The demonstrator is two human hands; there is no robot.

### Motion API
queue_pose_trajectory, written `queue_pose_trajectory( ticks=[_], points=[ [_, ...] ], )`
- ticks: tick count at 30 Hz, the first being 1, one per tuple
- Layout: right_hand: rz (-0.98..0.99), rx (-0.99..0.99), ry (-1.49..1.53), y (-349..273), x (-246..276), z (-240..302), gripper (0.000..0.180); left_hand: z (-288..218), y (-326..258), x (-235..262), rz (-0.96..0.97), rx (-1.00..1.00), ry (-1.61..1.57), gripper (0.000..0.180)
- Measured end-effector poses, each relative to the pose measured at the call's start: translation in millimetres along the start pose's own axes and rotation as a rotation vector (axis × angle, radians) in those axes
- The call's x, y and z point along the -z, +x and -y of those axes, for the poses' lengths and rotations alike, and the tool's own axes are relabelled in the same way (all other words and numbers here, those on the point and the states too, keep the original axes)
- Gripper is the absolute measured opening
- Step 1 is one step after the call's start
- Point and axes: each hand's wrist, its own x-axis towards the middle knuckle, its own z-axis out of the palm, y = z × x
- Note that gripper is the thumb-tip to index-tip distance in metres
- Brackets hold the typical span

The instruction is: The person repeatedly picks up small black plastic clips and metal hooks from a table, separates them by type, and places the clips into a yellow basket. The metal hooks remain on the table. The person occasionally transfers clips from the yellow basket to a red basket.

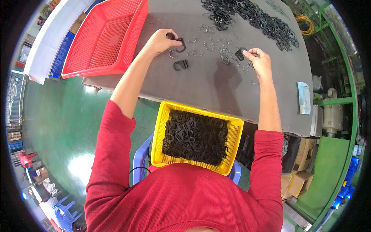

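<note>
Over the grey table, my left hand (pixel 159 41) is closed on a black plastic hook (pixel 181 45); another dark piece shows at its fingers. My right hand (pixel 261 63), farther right, pinches a second black hook (pixel 240 54) between thumb and fingers. One loose black hook (pixel 181 65) lies on the table just below my left hand. Between my hands, bent metal wire clips (pixel 225 52) are scattered. Close to my body, a yellow basket (pixel 156 145) holds a mass of black hooks (pixel 195 135).
A red mesh basket (pixel 127 58) sits at the table's left. Across the far side of the grey table (pixel 266 104) spreads a pile of black hooks (pixel 257 19). A light-blue packet (pixel 303 98) lies near the right edge. A blue chair (pixel 140 160) is under the yellow basket.
</note>
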Motion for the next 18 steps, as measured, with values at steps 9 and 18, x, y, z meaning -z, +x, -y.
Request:
queue_pose_trajectory(
  ticks=[9,18],
  points=[
    [1.189,0.094,-0.044,-116,21,19,0.022,-55,-142,-45,0.558,-0.553,0.050,0.036],
    [-0.131,0.335,-0.328,11,44,-94,0.051,20,-67,-63,-0.287,-0.592,0.704,0.031]
  ],
)
